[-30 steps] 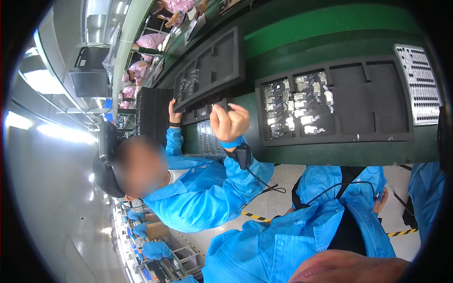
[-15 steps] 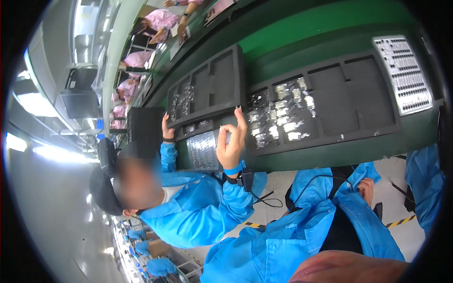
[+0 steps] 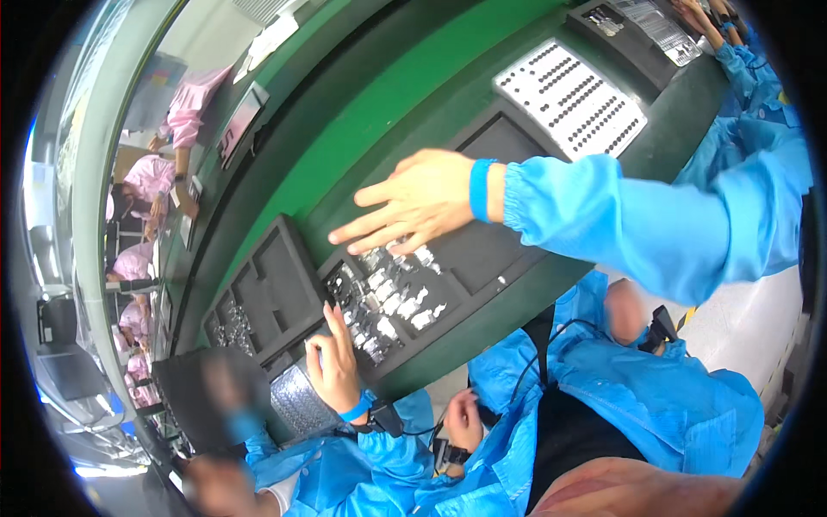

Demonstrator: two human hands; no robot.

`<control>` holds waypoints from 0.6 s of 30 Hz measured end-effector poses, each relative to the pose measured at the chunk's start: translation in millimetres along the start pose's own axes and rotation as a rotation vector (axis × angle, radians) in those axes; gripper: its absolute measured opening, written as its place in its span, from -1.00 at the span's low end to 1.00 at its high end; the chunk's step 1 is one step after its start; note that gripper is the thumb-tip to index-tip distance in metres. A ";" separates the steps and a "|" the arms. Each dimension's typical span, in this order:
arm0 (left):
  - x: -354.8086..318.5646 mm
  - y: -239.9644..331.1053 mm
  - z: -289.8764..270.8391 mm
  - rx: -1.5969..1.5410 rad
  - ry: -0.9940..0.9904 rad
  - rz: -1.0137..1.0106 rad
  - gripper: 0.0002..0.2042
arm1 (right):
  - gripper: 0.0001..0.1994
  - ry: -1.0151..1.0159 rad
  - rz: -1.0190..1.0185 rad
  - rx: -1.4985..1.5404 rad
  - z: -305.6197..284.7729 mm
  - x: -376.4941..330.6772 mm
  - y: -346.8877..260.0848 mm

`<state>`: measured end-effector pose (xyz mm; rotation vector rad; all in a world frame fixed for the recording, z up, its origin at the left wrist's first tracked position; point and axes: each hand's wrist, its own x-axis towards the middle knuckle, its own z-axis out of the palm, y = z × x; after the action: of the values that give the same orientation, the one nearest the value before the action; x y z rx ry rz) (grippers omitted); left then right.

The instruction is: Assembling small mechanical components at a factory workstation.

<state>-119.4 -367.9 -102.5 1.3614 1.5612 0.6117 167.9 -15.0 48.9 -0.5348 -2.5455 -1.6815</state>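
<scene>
My left hand (image 3: 465, 422), with a black device at its wrist, is held low by my blue jacket. Its fingers look curled in, and whatever they hold, if anything, is hidden. My right hand (image 3: 624, 312) is up against the front of my jacket, smeared so its fingers cannot be made out. Both hands are off the bench. Beyond them lies a black foam tray (image 3: 479, 300) with small shiny metal parts (image 3: 405, 303) in its left compartments. A co-worker's bare hand (image 3: 418, 202), blue band at the wrist, spreads over this tray from the right.
At the left, another person's hand (image 3: 334, 366) points beside a tilted black tray (image 3: 274, 280). A white tray with rows of black dots (image 3: 575, 96) is at the far right of the foam tray. The green bench (image 3: 345, 129) runs behind. People in pink work across the line.
The view has swung right. A co-worker's arm has come in from the right over the foam tray. My left hand has come into view.
</scene>
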 end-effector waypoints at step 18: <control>96.6 188.4 5.0 -0.703 0.393 0.323 -0.83 | -0.66 0.960 0.526 1.279 -148.0 -46.5 -42.1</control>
<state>-19.8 -229.2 22.9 0.9769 1.2226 1.5364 176.2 -175.0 62.0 -0.1465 -1.8758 0.0829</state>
